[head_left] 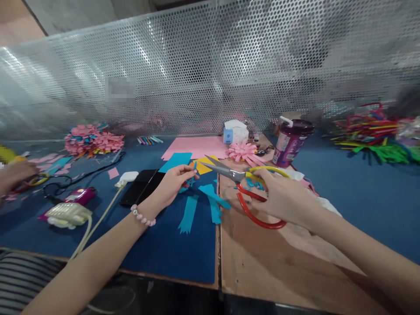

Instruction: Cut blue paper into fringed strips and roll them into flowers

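My left hand (180, 183), with a beaded bracelet on the wrist, pinches a small blue paper piece (194, 169). Scissors (229, 171) with one yellow and one red handle are in my right hand (278, 192); their blades are parted and point left, close to the left fingertips. Below the hands, blue paper strips (189, 213) with cut ends lie on the table. A blue sheet (176, 162) and a yellow paper (209, 163) lie just behind the left hand, in front of a large pink sheet (197, 146).
A purple cup (290, 144), tissue pack (235, 132) and pink paper flower (243, 152) stand behind. Left are a black phone (139, 190), cables, pink pompoms (93, 139) and another person's hand (19, 175). Colourful strips (374, 131) lie right, before a perforated metal screen (197, 65).
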